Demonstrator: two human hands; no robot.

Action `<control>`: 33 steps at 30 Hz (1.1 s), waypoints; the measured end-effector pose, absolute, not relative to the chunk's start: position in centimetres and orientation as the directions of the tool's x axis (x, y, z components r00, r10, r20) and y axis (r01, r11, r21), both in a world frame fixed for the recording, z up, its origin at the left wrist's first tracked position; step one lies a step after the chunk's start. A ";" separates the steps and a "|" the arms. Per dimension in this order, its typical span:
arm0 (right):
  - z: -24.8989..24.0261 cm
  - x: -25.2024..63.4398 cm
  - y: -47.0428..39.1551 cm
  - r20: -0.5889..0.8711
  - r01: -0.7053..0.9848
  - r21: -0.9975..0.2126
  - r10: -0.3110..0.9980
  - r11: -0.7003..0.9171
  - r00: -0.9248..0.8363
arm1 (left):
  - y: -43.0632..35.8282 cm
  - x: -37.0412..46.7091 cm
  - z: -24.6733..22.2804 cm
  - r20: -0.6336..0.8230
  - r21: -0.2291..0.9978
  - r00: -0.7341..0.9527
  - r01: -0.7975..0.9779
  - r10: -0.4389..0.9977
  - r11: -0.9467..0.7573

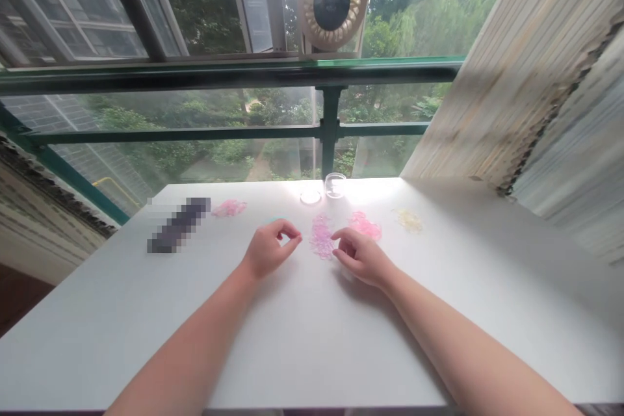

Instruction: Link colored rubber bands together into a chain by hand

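My left hand (273, 248) hovers over the white table, thumb and index fingertip pinched together. Whatever may be between those tips is too small to make out. At the right edge of a lilac pile of small thin loops (320, 236), like little rubber bands, is my right hand (363, 257). Its thumb and index finger are apart, with nothing visible between them. A bright pink pile of loops (366, 226) lies just behind the right hand. Some teal loops (279, 219) show partly behind my left hand, which hides the rest.
Pale pink loops (229, 208) lie at the left, yellowish ones (409, 220) at the right. A clear round container (335, 186) and its apparent lid (311, 197) stand near the table's back edge. A dark pixelated object (179, 225) is at left. Behind are a fan (333, 3) and railing (219, 76).
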State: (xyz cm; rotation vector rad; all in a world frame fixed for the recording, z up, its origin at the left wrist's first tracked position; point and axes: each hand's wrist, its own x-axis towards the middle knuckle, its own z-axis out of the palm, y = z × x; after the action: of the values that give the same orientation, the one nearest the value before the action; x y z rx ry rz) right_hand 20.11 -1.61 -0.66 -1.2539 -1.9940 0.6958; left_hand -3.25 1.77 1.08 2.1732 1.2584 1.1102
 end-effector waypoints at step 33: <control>-0.7 20.0 -1.5 0.374 0.438 -0.770 0.884 0.464 -0.280 | 0.3 1.5 0.1 0.412 0.693 0.432 0.423 0.802 -0.584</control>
State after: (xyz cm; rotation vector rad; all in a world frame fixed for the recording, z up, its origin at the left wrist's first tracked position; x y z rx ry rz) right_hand 19.99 -1.53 -0.72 -1.1076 -1.8952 0.6889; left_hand 1.47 0.25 0.06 2.1947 1.0314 1.0162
